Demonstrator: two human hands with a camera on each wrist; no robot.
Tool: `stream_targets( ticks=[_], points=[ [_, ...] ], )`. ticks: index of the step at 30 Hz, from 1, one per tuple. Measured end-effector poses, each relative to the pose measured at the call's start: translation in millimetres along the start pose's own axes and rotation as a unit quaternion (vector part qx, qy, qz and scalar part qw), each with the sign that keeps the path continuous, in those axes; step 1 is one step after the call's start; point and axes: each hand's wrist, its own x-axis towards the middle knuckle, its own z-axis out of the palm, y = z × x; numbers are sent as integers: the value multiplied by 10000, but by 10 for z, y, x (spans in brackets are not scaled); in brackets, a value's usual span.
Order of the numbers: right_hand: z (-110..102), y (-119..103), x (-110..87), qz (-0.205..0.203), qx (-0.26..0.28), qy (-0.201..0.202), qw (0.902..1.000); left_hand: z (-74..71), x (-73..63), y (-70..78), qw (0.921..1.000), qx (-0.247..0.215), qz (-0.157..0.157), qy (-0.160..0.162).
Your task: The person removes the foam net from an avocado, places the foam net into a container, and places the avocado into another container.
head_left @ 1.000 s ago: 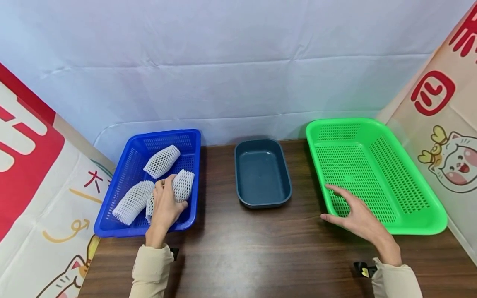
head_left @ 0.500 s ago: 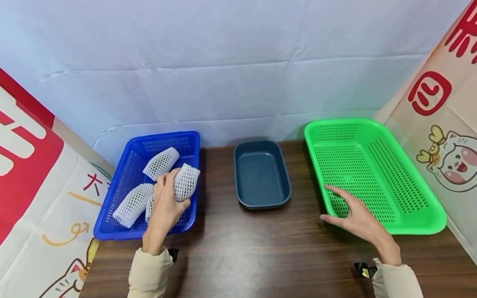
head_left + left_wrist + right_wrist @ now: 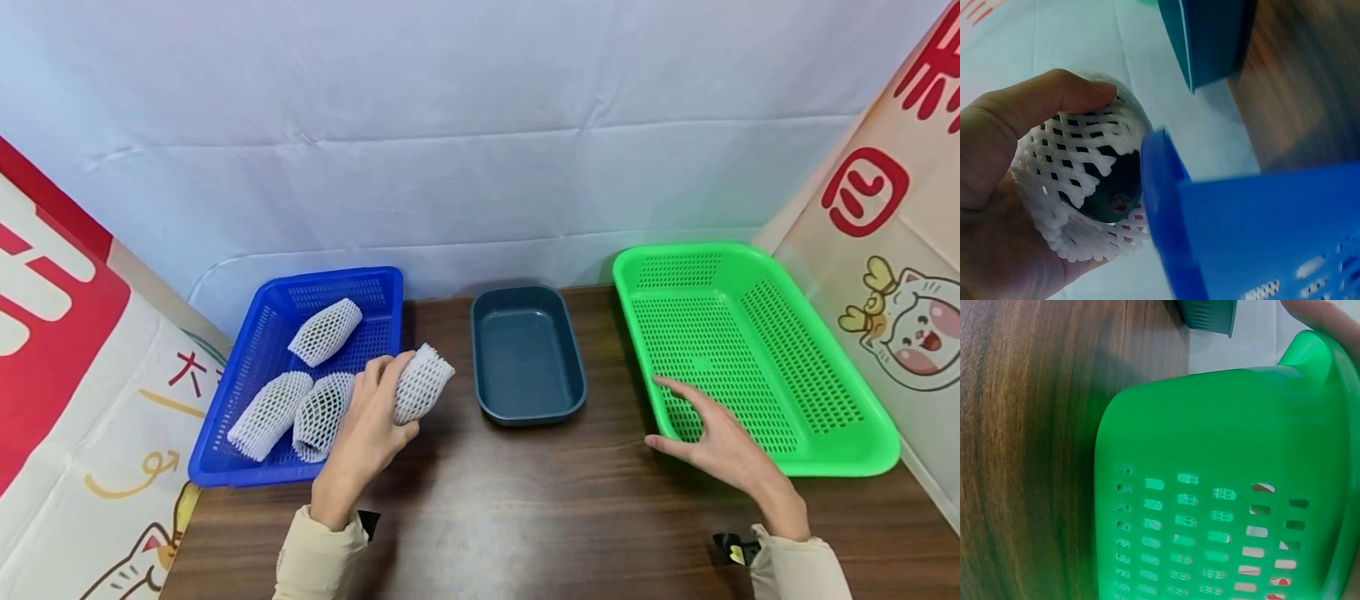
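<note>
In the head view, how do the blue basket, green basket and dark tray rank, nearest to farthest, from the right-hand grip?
1. Green basket: on the right, beside the right-hand grip.
2. Dark tray: in the middle.
3. Blue basket: over on the left.

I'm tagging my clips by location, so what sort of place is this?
Likely a makeshift tabletop booth, probably indoors: a creased pale sheet covers the back, cartoon-printed panels flank both sides, and a wood-grain table fills the space between. The wider room isn't visible.
</note>
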Motion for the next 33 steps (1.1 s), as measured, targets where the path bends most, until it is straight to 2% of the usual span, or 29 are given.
stream_targets(
  ticks=[7,14,24,29,33],
  points=[
    [2,-6,15,-23,-9,-10,10000,79,-17,124,9991,-69,227,-363],
    [0,-10,24,-90,9,33,10000,156,-38,180,9953,-185,718,-623],
    [8,-5,9,-48,7,24,10000,419,-145,264,9787,-302,1386,-1483],
    [5,-7,8,-43,15,-1,10000,562,-208,328,9678,-247,1441,-2047],
    [6,-7,4,-64,9,10,10000,666,-231,366,9632,-173,1461,-2250]
  ],
)
